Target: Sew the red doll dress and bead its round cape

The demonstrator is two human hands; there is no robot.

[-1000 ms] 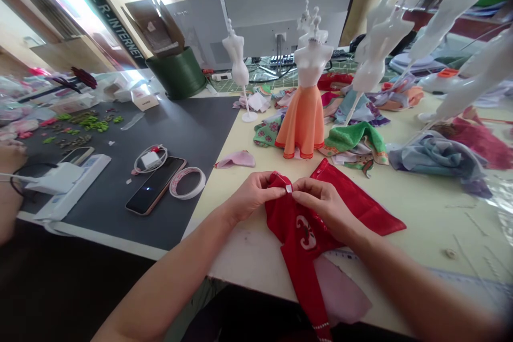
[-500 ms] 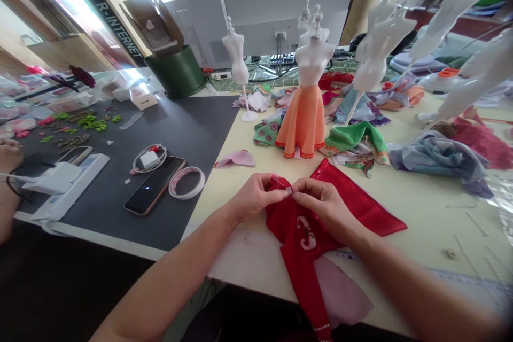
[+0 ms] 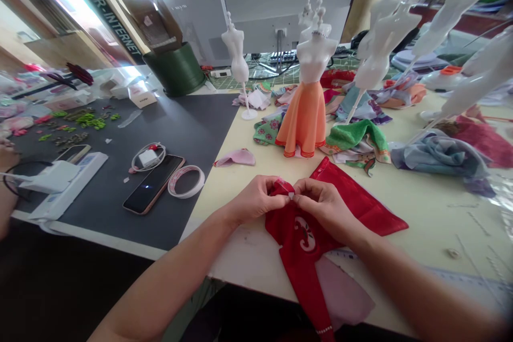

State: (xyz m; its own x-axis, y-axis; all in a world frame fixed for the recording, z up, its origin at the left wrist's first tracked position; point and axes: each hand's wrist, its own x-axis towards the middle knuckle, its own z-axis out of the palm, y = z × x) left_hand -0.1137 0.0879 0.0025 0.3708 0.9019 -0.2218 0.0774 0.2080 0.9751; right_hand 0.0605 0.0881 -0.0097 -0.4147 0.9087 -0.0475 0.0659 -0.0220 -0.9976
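Head view: the left hand pinches the red top near its upper edge, thumb and finger tight on it. The right hand pinches the same edge just beside it, and a small white bit shows between the thumbs. The red top lies at the near side of the table, and its sleeve hangs past the edge, next to a pink cloth. Some parts look done: the sleeve has white dots near its end, and a pale swirl is on the front. The pinched edge seems not done yet. I cannot tell if the white bit is fixed or loose, or how much is left. A red flap lies to the right; I cannot tell if it is joined on. Compared with a second ago, the white bit is a little lower, and the hands pinch almost the same spot.
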